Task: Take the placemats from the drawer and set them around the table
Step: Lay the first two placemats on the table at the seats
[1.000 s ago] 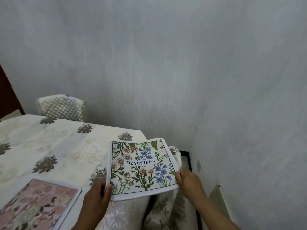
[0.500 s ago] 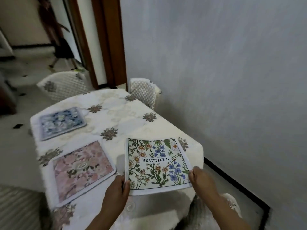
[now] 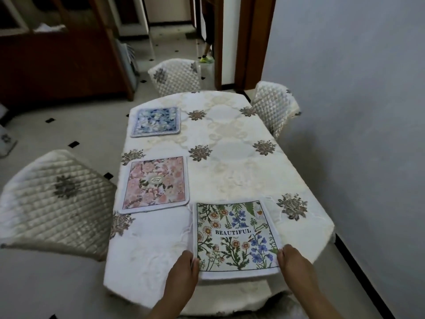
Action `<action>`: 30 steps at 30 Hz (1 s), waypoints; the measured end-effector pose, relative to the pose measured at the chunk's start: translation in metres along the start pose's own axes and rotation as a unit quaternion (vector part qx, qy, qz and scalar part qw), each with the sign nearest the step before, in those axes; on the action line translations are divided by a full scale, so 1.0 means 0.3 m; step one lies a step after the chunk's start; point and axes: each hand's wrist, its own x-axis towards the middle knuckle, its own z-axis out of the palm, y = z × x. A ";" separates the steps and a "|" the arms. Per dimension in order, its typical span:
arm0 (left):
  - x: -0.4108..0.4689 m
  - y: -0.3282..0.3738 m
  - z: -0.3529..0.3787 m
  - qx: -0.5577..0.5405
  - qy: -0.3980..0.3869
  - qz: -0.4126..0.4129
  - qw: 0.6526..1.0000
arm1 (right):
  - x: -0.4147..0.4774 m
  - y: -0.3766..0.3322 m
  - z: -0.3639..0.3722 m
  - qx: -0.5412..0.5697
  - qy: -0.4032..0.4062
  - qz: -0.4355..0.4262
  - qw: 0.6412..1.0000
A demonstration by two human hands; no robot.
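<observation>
- White-bordered wildflower fabric placemat (image 3: 235,238) printed BEAUTIFUL is pinched at its near corners by left hand (image 3: 181,271) and right hand (image 3: 296,263), at the table's near end.
- Beyond the grip, pink blossom placemat (image 3: 156,184) and blue floral placemat (image 3: 156,122) already lie placed; likely more places remain.

My view swings from the wall to the whole table

A second ago I face mostly bare wall with only a table corner showing; now the full table (image 3: 230,157) lies ahead toward 12 o'clock. The blue placemat (image 3: 156,122) at 11 o'clock and the pink placemat (image 3: 155,184) at 10 o'clock come fully into view. The BEAUTIFUL placemat (image 3: 234,238), lifted off the corner before, now sits low over the near end at 12 o'clock, my left hand (image 3: 182,270) and right hand (image 3: 293,261) gripping its near corners. Three chairs and a doorway appear.
</observation>
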 end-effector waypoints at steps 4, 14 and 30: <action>0.030 -0.067 0.094 0.018 -0.026 -0.034 0.999 | 0.021 0.045 0.090 -0.008 -0.046 0.038 0.998; 0.006 -0.020 0.204 0.116 0.019 -0.148 0.982 | 0.083 0.113 0.176 -0.039 0.053 -0.058 0.996; 0.034 -0.023 0.472 0.239 0.017 0.045 0.970 | 0.158 0.038 0.349 -0.060 -0.071 -0.287 0.953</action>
